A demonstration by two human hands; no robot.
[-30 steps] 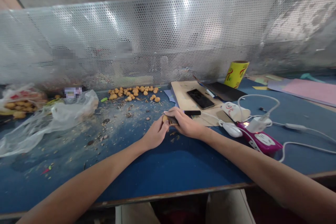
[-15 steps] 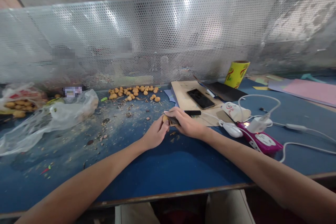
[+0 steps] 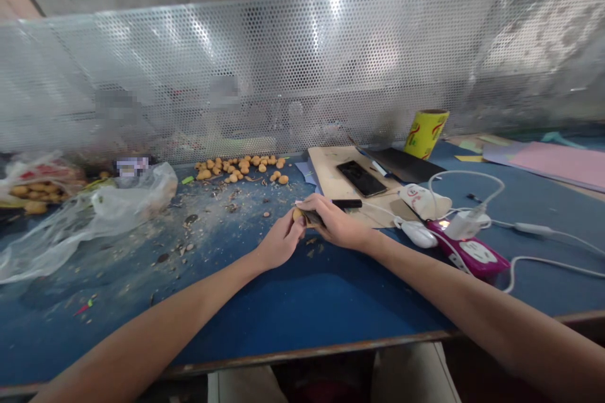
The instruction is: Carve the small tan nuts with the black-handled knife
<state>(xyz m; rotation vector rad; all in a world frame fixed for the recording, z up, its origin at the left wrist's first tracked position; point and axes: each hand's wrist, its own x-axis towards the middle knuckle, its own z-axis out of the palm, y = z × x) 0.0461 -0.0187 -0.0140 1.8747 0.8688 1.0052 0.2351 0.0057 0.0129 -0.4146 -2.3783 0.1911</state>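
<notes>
My left hand (image 3: 280,240) is closed, its thumb and fingers pinching a small round tan fruit (image 3: 297,214) that looks like a longan. Against it, my right hand (image 3: 334,220) is closed around a dark, flat, folded piece (image 3: 314,218) with a tan edge, possibly sandpaper. The fingers hide much of both things. Both hands meet just above the blue table (image 3: 283,302). Just behind my right hand lies a black stick-like object (image 3: 347,203).
Many tan fruits (image 3: 243,165) lie by the perforated metal screen (image 3: 283,63). Plastic bags (image 3: 137,195) and scattered bits are at left. A phone (image 3: 362,177) rests on cardboard (image 3: 326,160). A purple power strip (image 3: 467,252), white cables and a yellow roll (image 3: 426,133) stand at right.
Both hands stay together in nearly the same place. The dark piece in my right hand is turned slightly; the rest looks the same.
</notes>
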